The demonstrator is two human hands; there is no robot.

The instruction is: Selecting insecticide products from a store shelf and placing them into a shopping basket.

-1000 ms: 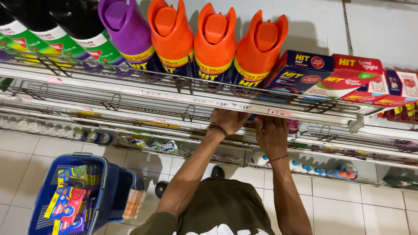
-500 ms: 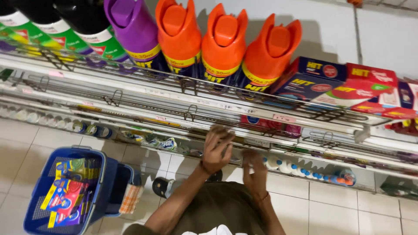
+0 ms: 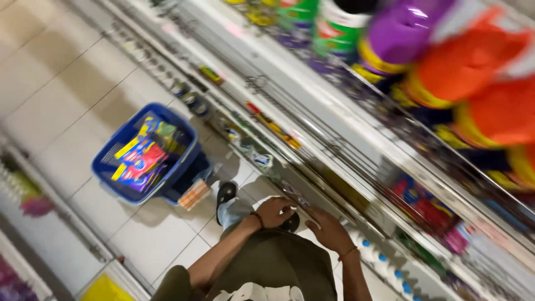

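You are working both hands at the front edge of a lower shelf (image 3: 312,203), low in the aisle. Your left hand (image 3: 276,212) is curling its fingers on that edge; your right hand (image 3: 330,229) is lying flatter beside it, and blur is hiding whether either is pinching anything. The next move is calling for a steadier look. One blue basket (image 3: 146,153) is sitting on the floor; above, two orange-capped cans (image 3: 473,83) and one purple (image 3: 398,36).

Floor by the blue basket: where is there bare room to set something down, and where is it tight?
Bare white tiles lie left of and beyond the blue basket, and more lie between it and the lower left shelving. It is crowded along the shelf edge, where the left hand and right hand sit close together, and on the upper shelf packed with spray cans.
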